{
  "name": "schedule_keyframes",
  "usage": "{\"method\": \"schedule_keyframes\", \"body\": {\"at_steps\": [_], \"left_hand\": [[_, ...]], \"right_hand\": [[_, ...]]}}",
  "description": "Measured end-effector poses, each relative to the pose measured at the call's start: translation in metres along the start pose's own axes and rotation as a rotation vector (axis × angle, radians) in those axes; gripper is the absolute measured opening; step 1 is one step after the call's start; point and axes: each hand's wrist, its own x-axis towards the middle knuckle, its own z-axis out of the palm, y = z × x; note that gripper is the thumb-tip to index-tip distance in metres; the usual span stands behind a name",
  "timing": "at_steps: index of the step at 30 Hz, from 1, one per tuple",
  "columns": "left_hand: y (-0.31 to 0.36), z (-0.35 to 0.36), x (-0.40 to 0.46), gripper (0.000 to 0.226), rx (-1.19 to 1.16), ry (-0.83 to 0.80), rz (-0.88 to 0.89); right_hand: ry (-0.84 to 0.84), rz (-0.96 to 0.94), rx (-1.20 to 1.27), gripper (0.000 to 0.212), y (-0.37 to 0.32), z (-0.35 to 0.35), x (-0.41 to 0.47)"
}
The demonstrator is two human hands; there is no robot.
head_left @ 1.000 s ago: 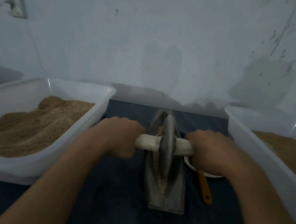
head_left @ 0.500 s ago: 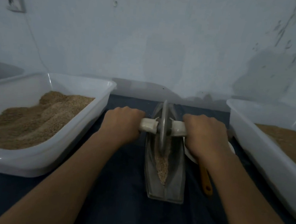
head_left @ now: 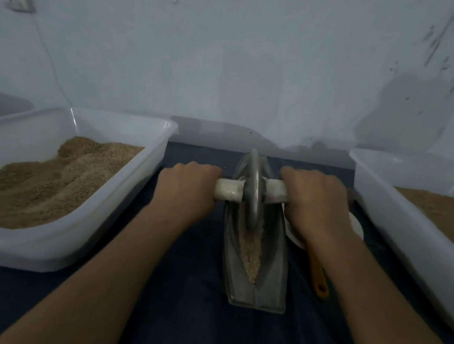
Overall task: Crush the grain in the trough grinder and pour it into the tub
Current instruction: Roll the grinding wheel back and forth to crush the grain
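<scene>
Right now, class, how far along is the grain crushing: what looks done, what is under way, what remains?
Done: grain already lies in the trough grinder. Under way: the left hand and right hand grip the white axle at either side of the wheel, which stands in the trough's far half. Left: finishing the crushing, then pouring into a tub; no pouring has begun.

Metal trough grinder (head_left: 258, 264), wheel (head_left: 253, 191) upright at far end; grain (head_left: 250, 254) inside.
</scene>
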Motion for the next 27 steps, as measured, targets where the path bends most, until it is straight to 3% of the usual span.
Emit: {"method": "schedule_keyframes", "body": {"at_steps": [3, 7, 9, 12, 16, 19, 22, 27], "left_hand": [[-0.002, -0.005, -0.002, 0.014, 0.014, -0.072, 0.037], [-0.009, -0.034, -0.014, 0.014, -0.023, -0.303, 0.161], [-0.011, -0.044, -0.020, 0.010, -0.056, -0.390, 0.188], [-0.008, -0.040, -0.018, 0.012, -0.054, -0.376, 0.160], [0.002, -0.007, -0.003, 0.020, 0.095, 0.082, 0.047], [0.005, 0.009, 0.002, 0.025, 0.112, 0.213, 0.001], [0.000, 0.003, 0.001, 0.013, 0.061, 0.098, 0.028], [-0.014, -0.025, -0.013, 0.023, -0.022, -0.273, 0.171]], "right_hand": [[-0.081, -0.008, 0.043, 0.017, 0.004, -0.009, -0.001], [-0.526, -0.065, 0.195, 0.015, 0.019, -0.040, -0.017], [-0.637, -0.077, 0.263, 0.015, 0.022, -0.050, -0.025], [-0.596, -0.061, 0.238, 0.014, 0.018, -0.047, -0.021], [-0.321, 0.065, 0.151, 0.018, 0.007, -0.020, -0.007], [-0.118, 0.104, 0.093, 0.014, 0.000, -0.009, -0.004], [-0.128, 0.062, 0.076, 0.018, -0.001, -0.014, -0.008], [-0.519, -0.032, 0.138, 0.016, 0.011, -0.046, -0.021]]}}
